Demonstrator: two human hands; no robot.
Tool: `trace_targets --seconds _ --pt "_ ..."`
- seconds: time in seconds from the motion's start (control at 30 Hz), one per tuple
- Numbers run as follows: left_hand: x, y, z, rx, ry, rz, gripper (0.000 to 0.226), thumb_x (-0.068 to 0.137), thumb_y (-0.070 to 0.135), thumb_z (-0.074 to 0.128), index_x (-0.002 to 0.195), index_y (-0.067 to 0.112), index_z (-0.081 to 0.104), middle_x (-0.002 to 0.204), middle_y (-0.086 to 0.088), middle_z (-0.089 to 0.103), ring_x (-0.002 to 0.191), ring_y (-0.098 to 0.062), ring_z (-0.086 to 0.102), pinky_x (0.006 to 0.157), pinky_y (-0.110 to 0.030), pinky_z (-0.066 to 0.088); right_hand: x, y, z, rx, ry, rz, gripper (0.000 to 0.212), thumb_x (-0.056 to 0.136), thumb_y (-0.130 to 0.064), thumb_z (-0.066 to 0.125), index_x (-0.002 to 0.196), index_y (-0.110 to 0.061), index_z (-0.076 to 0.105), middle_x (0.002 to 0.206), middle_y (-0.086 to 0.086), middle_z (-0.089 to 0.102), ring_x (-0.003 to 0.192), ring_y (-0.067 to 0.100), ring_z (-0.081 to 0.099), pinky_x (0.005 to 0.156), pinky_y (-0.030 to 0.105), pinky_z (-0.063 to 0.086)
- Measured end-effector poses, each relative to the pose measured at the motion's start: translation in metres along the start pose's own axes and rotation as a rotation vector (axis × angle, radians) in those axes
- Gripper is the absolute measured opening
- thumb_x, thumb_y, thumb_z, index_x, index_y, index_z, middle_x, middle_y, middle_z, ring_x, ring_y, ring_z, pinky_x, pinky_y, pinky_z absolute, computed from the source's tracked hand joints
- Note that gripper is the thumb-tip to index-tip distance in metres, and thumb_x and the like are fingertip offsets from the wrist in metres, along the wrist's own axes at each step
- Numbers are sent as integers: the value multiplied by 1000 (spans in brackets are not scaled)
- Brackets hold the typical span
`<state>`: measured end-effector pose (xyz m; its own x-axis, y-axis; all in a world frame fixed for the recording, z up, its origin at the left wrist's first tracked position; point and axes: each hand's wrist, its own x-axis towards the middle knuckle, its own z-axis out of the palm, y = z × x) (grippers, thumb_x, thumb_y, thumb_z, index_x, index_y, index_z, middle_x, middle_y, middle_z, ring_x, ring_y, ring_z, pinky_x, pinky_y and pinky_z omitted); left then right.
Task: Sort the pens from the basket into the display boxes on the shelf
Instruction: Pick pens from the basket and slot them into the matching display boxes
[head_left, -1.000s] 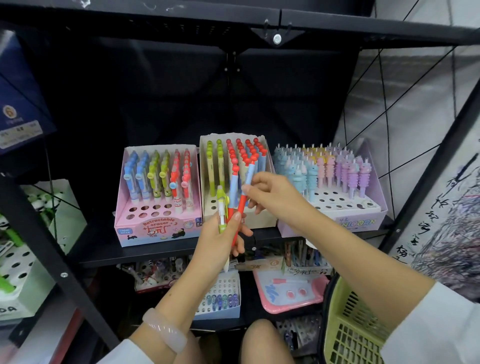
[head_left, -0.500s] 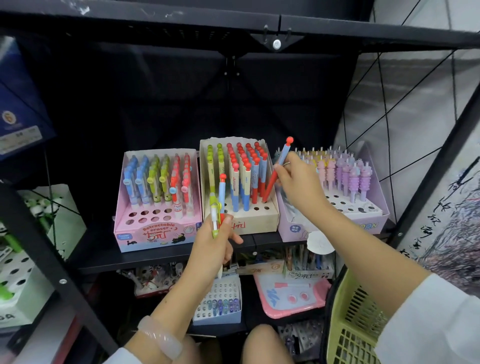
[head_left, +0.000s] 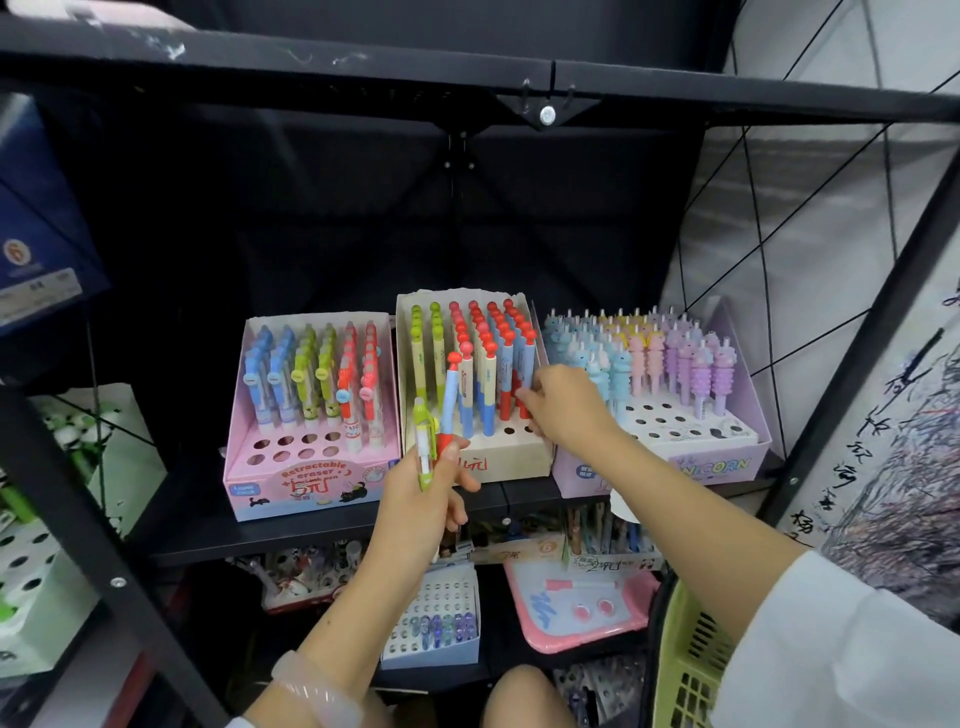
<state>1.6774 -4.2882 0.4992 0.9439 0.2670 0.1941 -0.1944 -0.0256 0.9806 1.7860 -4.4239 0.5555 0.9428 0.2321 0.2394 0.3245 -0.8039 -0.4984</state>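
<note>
My left hand grips two pens upright in front of the shelf: a green pen and a blue pen with a red cap. My right hand reaches into the cream middle display box and pinches a blue-and-red pen standing in its right column. That box holds several green and red-capped pens. A pink box of retractable eraser pens stands to its left, a lilac unicorn pen box to its right. The yellow-green basket sits at the lower right.
A black metal shelf frame surrounds the boxes, with a bar overhead. The lower shelf holds a small white pen box and a pink board. Green and white boxes stand at the far left.
My right hand carried the blue-and-red pen from above the unicorn box down into the middle box's right column. My left hand stays put with two pens.
</note>
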Motion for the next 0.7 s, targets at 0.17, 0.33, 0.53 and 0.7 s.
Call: trace_targets --seconds 0.17,0.33,0.53,0.7 --pt "-1 2 1 -10 -13 13 16 97 27 42 97 27 59 60 6 63 39 -5 41 39 -15 34 -22 -3 -2 165 257 -80 14 94 -23 52 101 -12 59 82 -3 62 71 10 53 61 23 43" --pt "-3 5 11 -51 -108 31 15 98 24 41 99 24 55 58 2 62 37 -6 39 37 -16 31 -56 -25 -3 539 -171 -307 19 93 -21 53 78 -30 57 75 -16 58 71 -7 52 68 8 41" --pt "-3 5 10 -76 -104 -79 17 97 24 43 98 13 55 73 -5 67 49 -14 58 44 -22 49 -49 -21 -8 746 -93 -156 10 97 -18 45 90 -21 50 85 3 65 68 3 58 59 18 48" --pt "-1 -2 0 40 -40 -154 18 97 30 44 97 14 52 64 0 63 38 -10 46 37 -19 37 -23 -1 -31 646 277 -142 16 99 -18 39 85 -25 40 66 -2 60 53 3 58 53 22 51"
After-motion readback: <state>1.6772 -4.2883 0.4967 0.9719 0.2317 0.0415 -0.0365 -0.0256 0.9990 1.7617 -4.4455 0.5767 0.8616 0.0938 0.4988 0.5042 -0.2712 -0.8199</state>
